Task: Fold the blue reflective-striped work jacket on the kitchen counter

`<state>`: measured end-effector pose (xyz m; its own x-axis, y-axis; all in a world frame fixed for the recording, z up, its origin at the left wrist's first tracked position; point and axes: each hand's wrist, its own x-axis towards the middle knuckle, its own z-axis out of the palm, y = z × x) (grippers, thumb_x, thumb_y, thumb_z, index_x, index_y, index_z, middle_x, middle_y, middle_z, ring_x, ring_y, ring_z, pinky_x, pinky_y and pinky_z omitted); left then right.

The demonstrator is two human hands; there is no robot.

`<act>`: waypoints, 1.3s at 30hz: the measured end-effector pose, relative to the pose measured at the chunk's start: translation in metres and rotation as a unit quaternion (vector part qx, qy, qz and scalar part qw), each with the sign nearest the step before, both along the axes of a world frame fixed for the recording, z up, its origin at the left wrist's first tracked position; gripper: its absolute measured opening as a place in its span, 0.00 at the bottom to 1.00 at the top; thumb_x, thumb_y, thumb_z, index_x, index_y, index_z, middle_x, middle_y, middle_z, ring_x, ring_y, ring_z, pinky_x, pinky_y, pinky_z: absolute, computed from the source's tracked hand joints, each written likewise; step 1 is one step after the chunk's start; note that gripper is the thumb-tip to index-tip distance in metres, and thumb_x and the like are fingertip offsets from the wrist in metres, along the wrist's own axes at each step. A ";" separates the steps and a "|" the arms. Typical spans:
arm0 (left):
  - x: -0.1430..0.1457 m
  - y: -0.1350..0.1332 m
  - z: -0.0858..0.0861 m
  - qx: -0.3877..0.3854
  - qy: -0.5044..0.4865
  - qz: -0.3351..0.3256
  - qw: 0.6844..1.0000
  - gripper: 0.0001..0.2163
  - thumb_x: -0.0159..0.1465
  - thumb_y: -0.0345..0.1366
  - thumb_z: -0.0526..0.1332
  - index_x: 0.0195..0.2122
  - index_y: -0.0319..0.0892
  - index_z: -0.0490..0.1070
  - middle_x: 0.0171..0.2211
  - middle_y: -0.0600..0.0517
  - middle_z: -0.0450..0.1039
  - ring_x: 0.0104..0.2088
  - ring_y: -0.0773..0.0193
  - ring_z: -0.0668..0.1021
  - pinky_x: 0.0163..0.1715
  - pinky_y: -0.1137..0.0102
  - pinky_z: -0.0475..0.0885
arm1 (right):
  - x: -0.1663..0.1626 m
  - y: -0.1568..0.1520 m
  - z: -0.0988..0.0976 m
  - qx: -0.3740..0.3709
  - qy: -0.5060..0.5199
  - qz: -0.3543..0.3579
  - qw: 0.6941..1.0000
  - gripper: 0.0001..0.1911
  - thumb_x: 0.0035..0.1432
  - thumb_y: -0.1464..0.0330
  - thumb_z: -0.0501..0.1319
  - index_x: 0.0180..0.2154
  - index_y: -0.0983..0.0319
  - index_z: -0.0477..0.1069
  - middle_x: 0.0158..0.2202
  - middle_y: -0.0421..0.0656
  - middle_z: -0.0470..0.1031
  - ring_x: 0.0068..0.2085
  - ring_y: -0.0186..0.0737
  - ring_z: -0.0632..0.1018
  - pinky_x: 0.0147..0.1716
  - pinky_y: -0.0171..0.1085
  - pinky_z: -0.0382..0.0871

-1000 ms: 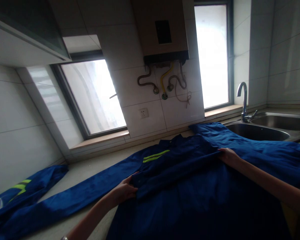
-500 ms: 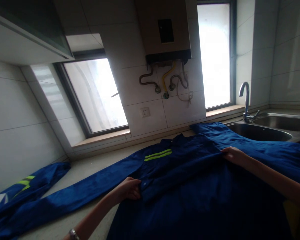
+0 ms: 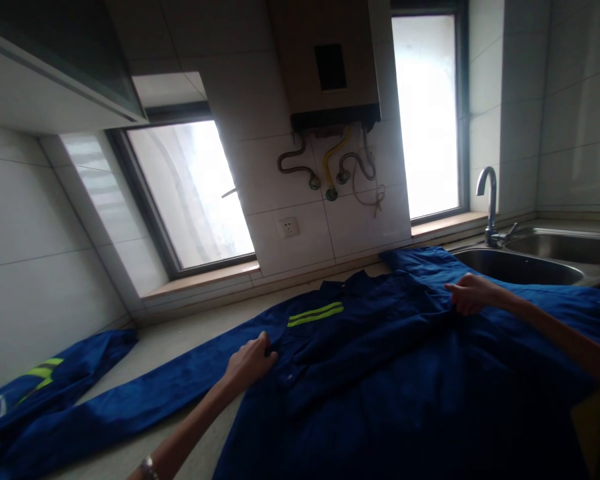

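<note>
Blue work jacket lies spread flat on the countertop, near hem hanging toward the camera. Left hand pinches a fold of cloth at the jacket's left shoulder seam, fingers curled on it; wristwatch on that arm. Right hand is clenched on a bunch of fabric at the right side, near the sink. Left sleeve runs out long toward a second blue garment. Risk, as I judge it: uneven pull from the two grips could skew the fold, or drag the right sleeve into the sink basin by the faucet. Windows and water heater behind.
</note>
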<state>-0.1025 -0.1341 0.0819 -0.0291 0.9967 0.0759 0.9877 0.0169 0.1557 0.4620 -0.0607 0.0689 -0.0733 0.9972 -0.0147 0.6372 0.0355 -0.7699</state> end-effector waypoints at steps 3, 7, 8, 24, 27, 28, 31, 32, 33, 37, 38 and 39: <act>0.041 0.002 0.001 0.130 0.064 -0.142 0.979 0.16 0.62 0.37 0.50 0.50 0.40 0.63 0.46 0.43 0.71 0.48 0.54 0.73 0.44 0.62 0.68 | -0.047 0.018 0.015 0.263 -0.196 -0.050 0.943 0.26 0.61 0.52 0.46 0.31 0.63 0.74 0.29 0.52 0.76 0.35 0.51 0.77 0.39 0.49 0.70; 0.083 0.004 -0.020 0.035 0.060 -0.322 0.944 0.25 0.65 0.45 0.47 0.62 0.43 0.52 0.64 0.46 0.49 0.63 0.52 0.51 0.60 0.57 0.51 | -0.111 0.049 0.001 0.349 -0.306 0.095 0.881 0.26 0.63 0.55 0.44 0.54 0.61 0.66 0.57 0.51 0.64 0.57 0.52 0.66 0.55 0.50 0.58; 0.087 0.004 -0.025 -0.006 0.061 -0.334 0.941 0.26 0.66 0.47 0.45 0.64 0.45 0.47 0.65 0.48 0.44 0.64 0.52 0.47 0.61 0.54 0.47 | -0.116 0.058 -0.009 0.336 -0.325 0.125 0.875 0.27 0.62 0.53 0.44 0.57 0.58 0.63 0.61 0.48 0.58 0.60 0.52 0.61 0.57 0.52 0.54; 0.086 -0.007 -0.027 -0.126 0.067 -0.324 0.935 0.32 0.61 0.61 0.42 0.64 0.59 0.36 0.65 0.46 0.23 0.63 0.41 0.34 0.55 0.38 0.38 | -0.072 0.102 -0.068 0.322 -0.349 0.073 0.877 0.26 0.63 0.55 0.44 0.58 0.57 0.62 0.59 0.48 0.60 0.61 0.49 0.59 0.59 0.54 0.47; 0.085 -0.005 -0.027 -0.131 0.071 -0.322 0.935 0.33 0.60 0.61 0.43 0.64 0.58 0.36 0.65 0.46 0.23 0.63 0.40 0.34 0.55 0.38 0.38 | -0.083 0.081 -0.064 0.314 -0.324 0.097 0.887 0.27 0.63 0.54 0.44 0.59 0.56 0.59 0.63 0.46 0.53 0.63 0.48 0.54 0.60 0.51 0.47; 0.084 -0.004 -0.027 -0.132 0.069 -0.322 0.935 0.34 0.60 0.62 0.43 0.64 0.58 0.36 0.65 0.45 0.23 0.63 0.40 0.34 0.55 0.37 0.38 | -0.085 0.072 -0.064 0.293 -0.315 0.120 0.895 0.28 0.62 0.52 0.44 0.60 0.54 0.57 0.64 0.44 0.50 0.63 0.49 0.53 0.60 0.52 0.45; 0.080 -0.001 -0.027 -0.131 0.054 -0.327 0.935 0.37 0.58 0.63 0.47 0.64 0.57 0.36 0.65 0.44 0.24 0.63 0.40 0.34 0.55 0.38 0.38 | -0.083 0.045 -0.067 0.217 -0.286 0.185 0.915 0.28 0.61 0.48 0.44 0.61 0.46 0.51 0.65 0.39 0.45 0.64 0.50 0.50 0.60 0.56 0.41; 0.079 -0.001 -0.027 -0.129 0.047 -0.330 0.934 0.38 0.57 0.63 0.48 0.64 0.56 0.36 0.65 0.44 0.24 0.63 0.41 0.34 0.56 0.39 0.38 | -0.081 0.038 -0.068 0.195 -0.279 0.196 0.919 0.28 0.61 0.48 0.43 0.61 0.44 0.50 0.65 0.38 0.45 0.64 0.50 0.49 0.60 0.57 0.40; 0.077 -0.001 -0.027 -0.128 0.041 -0.333 0.933 0.38 0.57 0.63 0.49 0.64 0.55 0.36 0.65 0.44 0.24 0.63 0.41 0.34 0.56 0.40 0.37 | -0.078 0.033 -0.068 0.180 -0.275 0.202 0.923 0.28 0.62 0.48 0.43 0.61 0.44 0.49 0.65 0.38 0.44 0.64 0.50 0.49 0.60 0.57 0.40; 0.066 -0.002 -0.031 -0.113 0.000 -0.338 0.935 0.33 0.60 0.60 0.47 0.64 0.54 0.44 0.66 0.50 0.31 0.64 0.47 0.38 0.59 0.47 0.38 | -0.072 0.029 -0.069 0.164 -0.277 0.208 0.924 0.28 0.62 0.47 0.42 0.62 0.44 0.48 0.65 0.38 0.43 0.64 0.49 0.48 0.60 0.56 0.39; 0.061 -0.001 -0.033 -0.103 -0.031 -0.331 0.937 0.30 0.62 0.58 0.45 0.63 0.54 0.50 0.66 0.51 0.36 0.65 0.49 0.41 0.60 0.49 0.40 | -0.071 0.030 -0.070 0.165 -0.280 0.208 0.923 0.29 0.62 0.47 0.42 0.62 0.45 0.48 0.65 0.38 0.43 0.64 0.48 0.48 0.60 0.56 0.38; 0.053 0.000 -0.035 -0.085 -0.078 -0.317 0.941 0.28 0.63 0.57 0.43 0.60 0.53 0.57 0.65 0.52 0.43 0.64 0.51 0.47 0.61 0.53 0.43 | -0.071 0.031 -0.070 0.166 -0.283 0.207 0.922 0.29 0.62 0.47 0.42 0.62 0.45 0.48 0.65 0.39 0.43 0.64 0.48 0.48 0.60 0.56 0.38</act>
<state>-0.0496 -0.1338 0.0470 0.5776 0.8152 -0.0426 0.7735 -0.5298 0.3479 0.3908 -0.0295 -0.0011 -0.5229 0.8420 0.1327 0.8122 0.5395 -0.2221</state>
